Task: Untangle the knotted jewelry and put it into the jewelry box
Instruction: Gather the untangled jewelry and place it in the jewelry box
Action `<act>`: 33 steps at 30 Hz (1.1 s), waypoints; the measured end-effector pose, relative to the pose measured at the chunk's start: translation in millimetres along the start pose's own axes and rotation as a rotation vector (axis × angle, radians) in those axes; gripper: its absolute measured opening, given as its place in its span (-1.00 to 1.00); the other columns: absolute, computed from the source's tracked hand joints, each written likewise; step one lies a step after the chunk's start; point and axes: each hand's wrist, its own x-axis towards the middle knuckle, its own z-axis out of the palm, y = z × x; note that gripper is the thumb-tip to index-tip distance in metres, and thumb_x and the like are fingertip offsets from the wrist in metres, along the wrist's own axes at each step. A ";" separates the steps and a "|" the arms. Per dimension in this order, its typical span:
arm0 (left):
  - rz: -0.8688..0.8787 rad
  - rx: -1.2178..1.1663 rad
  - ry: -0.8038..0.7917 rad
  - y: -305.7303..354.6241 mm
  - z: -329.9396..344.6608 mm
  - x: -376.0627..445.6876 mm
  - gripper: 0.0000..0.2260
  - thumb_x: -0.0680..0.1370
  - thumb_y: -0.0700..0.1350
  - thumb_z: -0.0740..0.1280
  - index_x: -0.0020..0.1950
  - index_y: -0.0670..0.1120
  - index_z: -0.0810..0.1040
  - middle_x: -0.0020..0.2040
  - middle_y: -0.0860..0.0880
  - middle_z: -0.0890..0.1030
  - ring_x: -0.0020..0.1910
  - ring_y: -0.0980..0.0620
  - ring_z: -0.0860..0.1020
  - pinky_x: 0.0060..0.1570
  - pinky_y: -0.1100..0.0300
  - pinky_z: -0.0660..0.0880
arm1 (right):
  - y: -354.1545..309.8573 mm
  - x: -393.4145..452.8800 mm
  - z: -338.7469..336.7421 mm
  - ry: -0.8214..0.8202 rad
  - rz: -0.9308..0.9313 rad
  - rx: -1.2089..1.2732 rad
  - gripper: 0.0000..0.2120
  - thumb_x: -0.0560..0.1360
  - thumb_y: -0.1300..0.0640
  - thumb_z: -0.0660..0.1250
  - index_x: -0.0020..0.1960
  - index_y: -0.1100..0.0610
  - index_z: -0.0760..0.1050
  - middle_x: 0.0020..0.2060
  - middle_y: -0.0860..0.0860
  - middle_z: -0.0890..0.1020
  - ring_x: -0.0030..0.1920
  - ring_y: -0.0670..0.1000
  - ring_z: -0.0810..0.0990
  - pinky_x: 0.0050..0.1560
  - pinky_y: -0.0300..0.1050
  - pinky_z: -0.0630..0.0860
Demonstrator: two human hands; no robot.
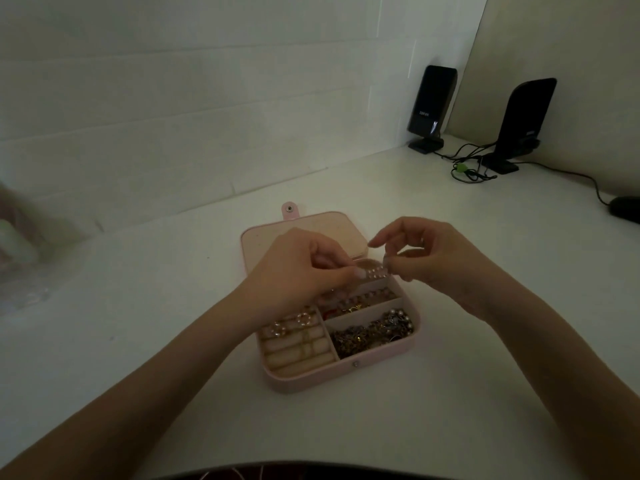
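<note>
A pink jewelry box [311, 379] lies open on the white table, its lid [332, 233] folded back. Between my hands hangs a small beaded piece of jewelry [376, 273], just above the box. My left hand [301, 268] pinches its left end and my right hand [426, 254] pinches its right end. In the front right compartment lies a tangled heap of chains and pearls [374, 332]. Rings and pearl earrings [294, 323] sit in the ring rolls at the front left. More small pieces [360, 303] fill the middle compartment.
Two black speakers [431, 107] [523, 123] stand at the back right with their cables [471, 168] on the table. A dark mouse [625, 207] lies at the right edge. A blurred pale object [17, 244] sits far left. A white wall rises behind.
</note>
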 end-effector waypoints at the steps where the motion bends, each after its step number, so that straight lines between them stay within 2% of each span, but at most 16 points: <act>1: 0.019 0.081 -0.008 -1.1 1.0 -0.6 -0.93 0.42 -0.10 0.50 -0.19 -0.09 0.70 -0.36 0.01 0.68 -0.39 0.11 0.62 -0.31 0.32 0.54 | 1.3 -2.0 0.8 -0.002 0.007 -0.006 -0.81 0.40 0.33 0.41 -0.08 0.07 0.61 -0.32 0.01 0.57 -0.36 -0.11 0.51 -0.32 -0.32 0.44; 4: 0.075 0.272 -0.036 -1.3 -0.4 -1.1 -0.96 0.39 -0.04 0.52 -0.23 0.03 0.71 -0.38 0.14 0.65 -0.40 0.24 0.56 -0.32 0.42 0.45 | 3.7 -4.4 1.9 -0.015 -0.038 -0.034 -0.85 0.38 0.25 0.44 -0.06 0.13 0.60 -0.39 -0.02 0.54 -0.36 -0.07 0.48 -0.31 -0.30 0.43; 7: 0.076 0.382 -0.064 -0.5 -5.1 -1.3 -0.97 0.38 -0.05 0.53 -0.24 0.04 0.72 -0.35 0.14 0.65 -0.37 0.21 0.58 -0.29 0.29 0.52 | 5.6 -4.2 2.8 -0.029 -0.108 -0.204 -0.79 0.39 0.36 0.40 -0.09 0.08 0.60 -0.40 -0.08 0.56 -0.35 -0.12 0.52 -0.25 -0.23 0.50; 9: 0.066 0.407 -0.093 1.2 -6.5 -2.8 -0.96 0.38 -0.05 0.53 -0.23 0.02 0.72 -0.36 0.12 0.66 -0.38 0.23 0.58 -0.30 0.29 0.53 | 6.6 -4.7 5.2 -0.047 -0.131 -0.296 -0.72 0.37 0.39 0.38 -0.11 0.02 0.59 -0.38 -0.09 0.57 -0.35 -0.18 0.51 -0.29 -0.30 0.47; 11: 0.069 0.419 -0.018 2.3 -8.1 -2.3 -0.95 0.39 0.01 0.49 -0.25 0.07 0.70 -0.38 0.21 0.63 -0.38 0.28 0.55 -0.35 0.42 0.42 | 9.1 -3.2 6.2 -0.032 -0.144 -0.341 -0.77 0.39 0.30 0.42 -0.11 -0.03 0.58 -0.34 -0.10 0.56 -0.36 -0.18 0.47 -0.32 -0.33 0.42; 13: 0.054 0.492 0.184 -0.3 -14.5 1.9 -0.86 0.43 0.09 0.42 -0.31 0.11 0.63 -0.37 0.21 0.60 -0.32 0.24 0.55 -0.29 0.38 0.42 | 11.4 -0.3 1.8 0.052 -0.100 -0.389 -0.91 0.46 0.11 0.41 -0.13 -0.05 0.54 -0.29 -0.09 0.55 -0.34 -0.14 0.47 -0.30 -0.29 0.42; 14: 0.020 0.557 0.285 -4.0 -19.9 4.3 -0.80 0.46 0.13 0.38 -0.32 0.09 0.59 -0.34 0.17 0.59 -0.28 0.19 0.55 -0.23 0.28 0.45 | 11.9 0.7 -1.8 0.082 -0.050 -0.437 -0.94 0.49 0.03 0.37 -0.13 -0.04 0.51 -0.27 -0.07 0.56 -0.33 -0.13 0.48 -0.29 -0.28 0.41; 15: -0.036 0.653 0.355 -8.7 -26.4 6.1 -0.74 0.49 0.16 0.34 -0.32 0.05 0.55 -0.29 0.12 0.58 -0.23 0.11 0.56 -0.19 0.19 0.46 | 13.1 1.1 -5.5 0.069 0.018 -0.486 -0.88 0.51 -0.04 0.32 -0.13 -0.01 0.49 -0.26 -0.05 0.57 -0.32 -0.12 0.49 -0.30 -0.26 0.41; 17: -0.221 0.868 0.390 -23.0 -40.2 7.5 -0.67 0.53 0.22 0.24 -0.21 -0.03 0.50 -0.19 -0.01 0.57 -0.14 -0.06 0.55 -0.17 0.11 0.45 | 13.5 -0.1 -6.9 -0.075 0.165 -0.504 -0.76 0.53 -0.11 0.26 -0.10 0.06 0.49 -0.27 0.00 0.62 -0.35 -0.09 0.52 -0.33 -0.22 0.43; 19: -0.376 0.941 0.389 -37.9 -51.4 6.6 -0.57 0.54 0.27 0.19 -0.03 -0.11 0.45 -0.08 -0.09 0.56 -0.09 -0.15 0.54 -0.16 0.07 0.44 | 13.1 -2.5 -1.8 -0.141 0.175 -0.542 -0.75 0.55 -0.09 0.26 -0.11 0.10 0.49 -0.26 0.05 0.63 -0.31 -0.01 0.55 -0.24 -0.09 0.50; 22: -0.449 0.695 0.417 -53.8 -65.8 6.4 -0.47 0.50 0.31 0.22 0.12 -0.15 0.36 -0.07 -0.12 0.55 -0.11 -0.14 0.56 -0.17 0.07 0.45 | 9.6 -5.6 10.2 -0.058 0.044 -0.621 -0.79 0.58 0.01 0.25 -0.18 0.09 0.43 -0.26 0.03 0.59 -0.22 0.05 0.56 -0.14 -0.05 0.50; 24: -0.471 0.495 0.433 -55.7 -73.0 4.6 -0.44 0.49 0.29 0.26 0.21 -0.16 0.39 -0.10 -0.12 0.59 -0.12 -0.08 0.56 -0.12 0.10 0.43 | 6.8 -7.6 23.7 -0.055 -0.009 -0.564 -0.80 0.59 0.04 0.24 -0.18 0.10 0.43 -0.25 0.03 0.61 -0.22 0.04 0.58 -0.13 -0.05 0.51; 27: -0.508 0.412 0.483 -56.2 -82.0 -1.6 -0.40 0.49 0.25 0.31 0.30 -0.21 0.43 0.16 -0.21 0.57 0.10 -0.15 0.54 0.00 0.08 0.40 | 6.7 -8.2 48.9 -0.148 -0.089 -0.478 -0.86 0.60 0.12 0.22 -0.12 0.10 0.45 -0.28 -0.04 0.61 -0.29 -0.10 0.55 -0.16 -0.15 0.47; 28: -0.513 0.400 0.476 -56.1 -85.1 -3.4 -0.44 0.49 0.24 0.31 0.21 -0.22 0.51 0.13 -0.22 0.59 0.05 -0.15 0.56 -0.07 0.11 0.41 | 6.9 -7.8 55.9 -0.180 -0.118 -0.477 -0.88 0.60 0.14 0.21 -0.10 0.09 0.46 -0.28 -0.09 0.58 -0.30 -0.14 0.51 -0.18 -0.20 0.42; 31: -0.533 0.293 0.440 -52.4 -92.7 -6.7 -0.58 0.47 0.22 0.35 -0.17 -0.17 0.58 -0.21 -0.13 0.63 -0.25 -0.04 0.58 -0.34 0.18 0.38 | 13.5 -0.5 62.1 -0.177 -0.203 -0.543 -0.87 0.60 0.20 0.20 0.04 0.11 0.53 -0.20 -0.08 0.51 -0.21 -0.11 0.43 -0.23 -0.40 0.32; 33: -0.547 0.230 0.451 -52.4 -95.3 -9.3 -0.60 0.46 0.21 0.36 -0.21 -0.15 0.55 -0.26 -0.09 0.60 -0.28 -0.02 0.57 -0.37 0.19 0.38 | 20.5 9.3 56.7 -0.078 -0.255 -0.553 -0.82 0.57 0.24 0.25 0.13 0.15 0.55 -0.08 0.00 0.52 -0.15 -0.09 0.42 -0.17 -0.43 0.30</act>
